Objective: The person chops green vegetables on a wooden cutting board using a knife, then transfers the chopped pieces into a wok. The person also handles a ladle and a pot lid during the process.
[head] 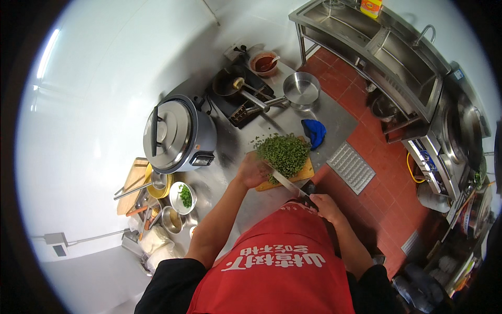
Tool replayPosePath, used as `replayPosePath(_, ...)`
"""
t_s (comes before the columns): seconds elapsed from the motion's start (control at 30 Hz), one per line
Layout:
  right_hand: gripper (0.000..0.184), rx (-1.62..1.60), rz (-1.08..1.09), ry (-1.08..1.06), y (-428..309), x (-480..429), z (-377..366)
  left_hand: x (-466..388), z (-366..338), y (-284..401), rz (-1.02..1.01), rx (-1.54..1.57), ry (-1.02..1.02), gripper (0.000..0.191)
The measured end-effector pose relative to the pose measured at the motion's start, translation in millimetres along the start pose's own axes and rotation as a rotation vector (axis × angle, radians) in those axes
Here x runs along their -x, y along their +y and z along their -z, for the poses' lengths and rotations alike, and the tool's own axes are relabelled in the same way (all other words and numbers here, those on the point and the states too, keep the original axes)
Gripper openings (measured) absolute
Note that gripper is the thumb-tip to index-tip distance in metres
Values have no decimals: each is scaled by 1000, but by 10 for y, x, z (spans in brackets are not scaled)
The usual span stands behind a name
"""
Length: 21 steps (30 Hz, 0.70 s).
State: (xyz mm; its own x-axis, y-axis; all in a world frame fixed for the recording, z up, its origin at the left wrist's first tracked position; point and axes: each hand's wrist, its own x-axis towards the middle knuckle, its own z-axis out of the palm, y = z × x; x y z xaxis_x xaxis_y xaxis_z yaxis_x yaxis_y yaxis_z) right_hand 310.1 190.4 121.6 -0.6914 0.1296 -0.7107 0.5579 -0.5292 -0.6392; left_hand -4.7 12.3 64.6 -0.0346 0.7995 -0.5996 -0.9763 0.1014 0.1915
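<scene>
A heap of chopped green herbs or vegetables (pixel 284 153) covers most of a wooden cutting board (pixel 304 172) on the steel worktable. My right hand (pixel 326 208) grips the dark handle of a kitchen knife (pixel 285 183) at the near side of the board. The blade slants up and left, along the near edge of the heap. My left hand (pixel 254 171) is at the left side of the greens, close to the blade's far end. Its fingers are blurred and partly hidden, so I cannot tell whether they touch the blade.
A blue cloth (pixel 314 132) lies right of the board. Behind are a steel saucepan (pixel 301 89), a dark pan (pixel 227 81) on a cooktop and a bowl of red sauce (pixel 263 64). Leftward stand a large rice cooker (pixel 172 133) and a white bowl (pixel 176 200) with chopped greens.
</scene>
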Motion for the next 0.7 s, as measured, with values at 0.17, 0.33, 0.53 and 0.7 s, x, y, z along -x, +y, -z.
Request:
replayPosePath(0.17,39,14,56,-8,6,-86,-13,-4,43,-49,-17,194,162,100)
replayPosePath(0.33,39,-59,-18,48,96,-122,137,90,-242,-59,-65,-405,360,87)
replayPosePath(0.53,42,-65,-15,-5,82,-176,193,65,-390,-41,-88,-581,440,79)
replayPosePath(0.7,43,-43,-4,-52,6,-81,113,-70,56,30,3,-93,-9,91)
